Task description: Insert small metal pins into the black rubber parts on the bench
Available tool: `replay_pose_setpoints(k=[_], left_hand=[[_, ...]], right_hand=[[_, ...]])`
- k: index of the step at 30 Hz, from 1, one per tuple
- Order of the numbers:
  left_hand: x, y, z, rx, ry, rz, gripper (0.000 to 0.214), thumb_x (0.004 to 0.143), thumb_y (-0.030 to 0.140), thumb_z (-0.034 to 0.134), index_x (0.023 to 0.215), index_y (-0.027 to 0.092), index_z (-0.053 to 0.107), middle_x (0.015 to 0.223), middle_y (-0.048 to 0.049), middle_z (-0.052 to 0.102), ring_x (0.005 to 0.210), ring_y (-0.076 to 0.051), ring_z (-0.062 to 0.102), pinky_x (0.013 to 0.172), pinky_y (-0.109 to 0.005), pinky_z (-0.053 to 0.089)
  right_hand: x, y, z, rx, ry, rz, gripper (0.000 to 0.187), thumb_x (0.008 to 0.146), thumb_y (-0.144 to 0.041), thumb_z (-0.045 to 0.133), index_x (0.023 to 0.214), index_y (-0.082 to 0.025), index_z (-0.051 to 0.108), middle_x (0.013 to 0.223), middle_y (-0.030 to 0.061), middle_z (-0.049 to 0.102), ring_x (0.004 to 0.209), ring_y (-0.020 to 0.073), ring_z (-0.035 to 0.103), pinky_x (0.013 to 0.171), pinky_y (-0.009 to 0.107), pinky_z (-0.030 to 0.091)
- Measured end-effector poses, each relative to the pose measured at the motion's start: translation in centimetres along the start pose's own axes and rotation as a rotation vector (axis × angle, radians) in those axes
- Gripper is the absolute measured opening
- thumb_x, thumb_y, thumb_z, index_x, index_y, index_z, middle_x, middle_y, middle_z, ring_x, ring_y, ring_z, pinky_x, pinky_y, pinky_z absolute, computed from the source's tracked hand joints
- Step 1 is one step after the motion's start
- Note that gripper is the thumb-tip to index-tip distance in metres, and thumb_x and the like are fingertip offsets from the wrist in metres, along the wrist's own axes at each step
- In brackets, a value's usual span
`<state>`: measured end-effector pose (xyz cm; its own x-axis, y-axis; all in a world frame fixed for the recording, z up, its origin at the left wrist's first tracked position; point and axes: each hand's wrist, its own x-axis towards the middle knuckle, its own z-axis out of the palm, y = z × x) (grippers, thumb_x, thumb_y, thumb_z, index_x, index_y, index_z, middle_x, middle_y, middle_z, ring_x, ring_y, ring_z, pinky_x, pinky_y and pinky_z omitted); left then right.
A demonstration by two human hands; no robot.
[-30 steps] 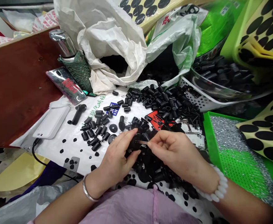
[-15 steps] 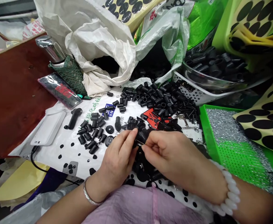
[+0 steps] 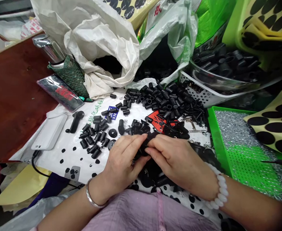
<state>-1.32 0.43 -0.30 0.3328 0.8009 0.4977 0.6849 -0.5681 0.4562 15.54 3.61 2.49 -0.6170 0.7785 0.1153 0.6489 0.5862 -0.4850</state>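
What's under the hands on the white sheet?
The left hand and right hand pinch a black part above a loose heap of black moulded parts on the white printed sheet. The hands hide the heap's middle and the sheet directly beneath.

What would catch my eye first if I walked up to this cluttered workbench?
Heaps of short black tubes spread across a white printed sheet, and at the centre the left hand and right hand meet around a black piece. To the right, a green tray holds glittering silver bits, beside yellow sheets of black dots.
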Motion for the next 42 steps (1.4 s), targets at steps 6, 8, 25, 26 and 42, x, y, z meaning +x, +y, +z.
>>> replay_pose_setpoints(k=[6, 8, 25, 26, 42], left_hand=[[-0.1, -0.8, -0.2, -0.147, -0.061, -0.031, 0.049, 0.079, 0.026, 0.063, 0.123, 0.017, 0.044, 0.104, -0.0085, 0.061, 0.095, -0.019, 0.054, 0.086, -0.036, 0.043], [-0.1, -1.0, -0.4, -0.263, -0.128, -0.086, 0.05, 0.078, 0.027, 0.064, 0.123, 0.018, 0.045, 0.103, -0.0074, 0.061, 0.094, -0.018, 0.055, 0.083, -0.033, 0.046], [-0.3, -1.3, -1.4, -0.288, -0.239, -0.067, 0.052, 0.08, 0.026, 0.061, 0.128, 0.018, 0.04, 0.108, -0.0084, 0.059, 0.098, -0.019, 0.053, 0.086, -0.035, 0.044], [-0.4, -1.4, -1.5, -0.259, -0.23, -0.06, 0.05, 0.081, 0.023, 0.059, 0.127, 0.018, 0.041, 0.107, -0.0085, 0.059, 0.097, -0.019, 0.053, 0.085, -0.035, 0.044], [-0.6, -1.9, -0.5, -0.278, -0.082, 0.014, 0.017, 0.084, 0.008, 0.049, 0.094, 0.017, 0.059, 0.071, -0.0031, 0.059, 0.073, -0.016, 0.056, 0.077, -0.036, 0.044]], right_hand=[[-0.1, 0.8, 0.5, -0.004, 0.012, -0.092, 0.018, 0.088, -0.017, 0.041, 0.076, -0.014, 0.054, 0.07, 0.0028, 0.056, 0.063, 0.0125, 0.053, 0.056, 0.024, 0.039], [-0.2, 1.1, 0.5, 0.0, 0.016, -0.151, 0.016, 0.088, -0.016, 0.042, 0.081, -0.014, 0.056, 0.072, 0.003, 0.057, 0.063, 0.0127, 0.054, 0.056, 0.024, 0.039], [-0.7, 1.1, -0.3, 0.106, 0.076, -0.192, 0.017, 0.089, -0.018, 0.042, 0.081, -0.014, 0.057, 0.07, 0.0021, 0.056, 0.059, 0.0108, 0.052, 0.054, 0.022, 0.039], [-0.7, 1.1, -0.3, 0.114, 0.081, -0.186, 0.016, 0.088, -0.018, 0.042, 0.081, -0.014, 0.057, 0.07, 0.0019, 0.056, 0.059, 0.0107, 0.051, 0.054, 0.022, 0.039], [-1.0, 0.5, -0.2, 0.055, 0.065, -0.246, 0.037, 0.084, -0.033, 0.054, 0.114, -0.012, 0.048, 0.099, 0.0089, 0.059, 0.084, 0.0185, 0.059, 0.069, 0.031, 0.05]])
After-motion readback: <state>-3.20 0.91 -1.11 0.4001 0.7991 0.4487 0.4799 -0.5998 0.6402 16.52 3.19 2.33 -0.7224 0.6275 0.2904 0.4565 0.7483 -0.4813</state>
